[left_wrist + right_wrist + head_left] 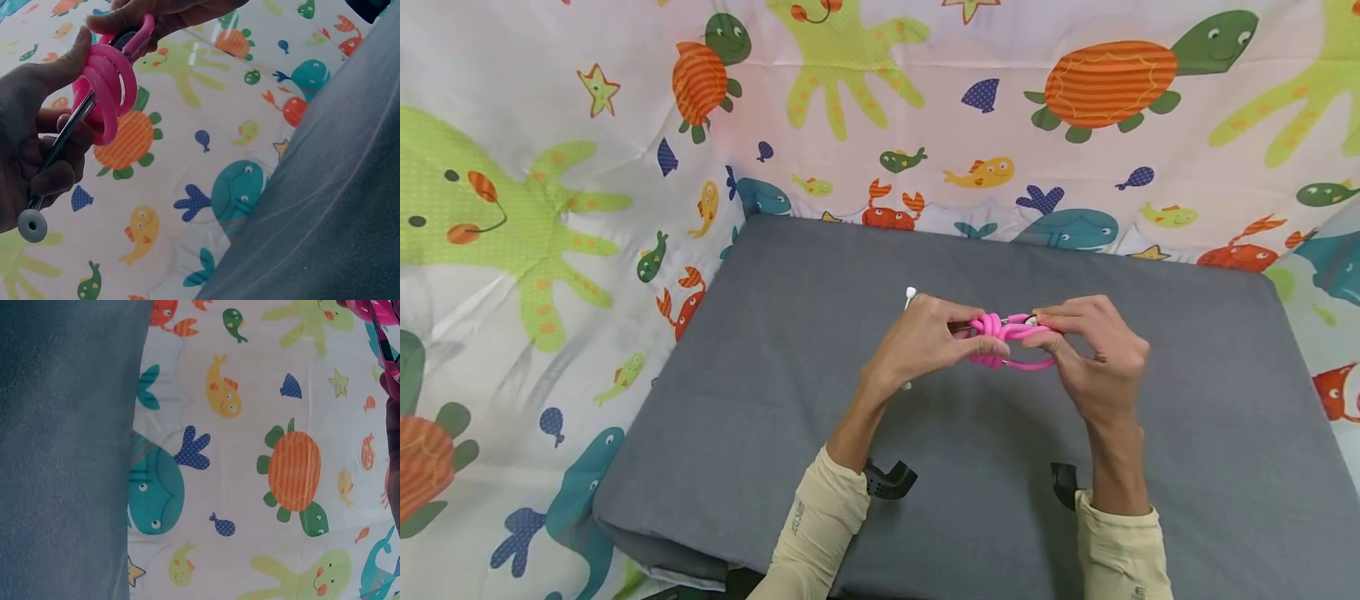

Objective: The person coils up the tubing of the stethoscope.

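A pink stethoscope [994, 327] is held up between both hands over the grey surface, its tubing wound in several loops. My left hand [917, 342] grips the looped tubing and the metal ear tubes, thumb and fingers around them. White ear tips [911, 293] stick out past this hand; one ear tip [32, 225] shows large in the left wrist view. My right hand [1097, 354] pinches the other end of the tubing, near a dark round part [125, 39] partly covered by fingers. In the right wrist view only a bit of pink tubing [370, 309] and dark fingers show at the edge.
A grey cloth-covered table [760, 333] lies beneath the hands. Behind it and to the left hangs a white curtain [850, 175] printed with sea animals. Black curved pieces [891, 481] project from the wrists at the sleeve cuffs.
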A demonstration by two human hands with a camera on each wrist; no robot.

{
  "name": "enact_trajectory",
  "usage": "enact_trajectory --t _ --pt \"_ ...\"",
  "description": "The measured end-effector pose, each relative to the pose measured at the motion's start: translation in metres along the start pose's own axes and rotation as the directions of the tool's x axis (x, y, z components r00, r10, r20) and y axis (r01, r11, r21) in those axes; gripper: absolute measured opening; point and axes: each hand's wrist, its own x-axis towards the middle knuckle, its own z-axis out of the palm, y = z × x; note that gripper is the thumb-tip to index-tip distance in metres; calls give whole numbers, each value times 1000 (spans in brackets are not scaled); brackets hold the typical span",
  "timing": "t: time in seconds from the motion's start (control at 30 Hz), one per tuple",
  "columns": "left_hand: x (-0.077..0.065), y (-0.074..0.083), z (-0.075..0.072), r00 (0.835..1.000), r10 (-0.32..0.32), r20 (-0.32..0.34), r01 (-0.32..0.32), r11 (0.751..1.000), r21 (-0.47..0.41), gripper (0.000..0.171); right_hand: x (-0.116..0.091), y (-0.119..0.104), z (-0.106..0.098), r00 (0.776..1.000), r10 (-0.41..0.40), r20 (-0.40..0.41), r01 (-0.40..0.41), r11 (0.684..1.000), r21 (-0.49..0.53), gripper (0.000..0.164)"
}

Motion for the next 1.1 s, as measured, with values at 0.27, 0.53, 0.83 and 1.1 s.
enact_trajectory --t 0.27,0.53,0.83,1.1 --pt "3 -5 -3 996 86 34 -84 995 -49 34 -2 0 0 974 226 -17 -193 864 465 38" --pt "4 -8 -3 991 118 64 -111 989 -97 34 -5 2 7 944 329 7 -230 646 728 37" --pt "5 -11 -5 992 96 87 -87 991 -101 34 -7 1 8 948 318 -3 -219 659 719 36" --pt "5 -19 -4 994 94 58 -96 995 38 31 -13 1 -1 931 350 103 -360 835 416 24"
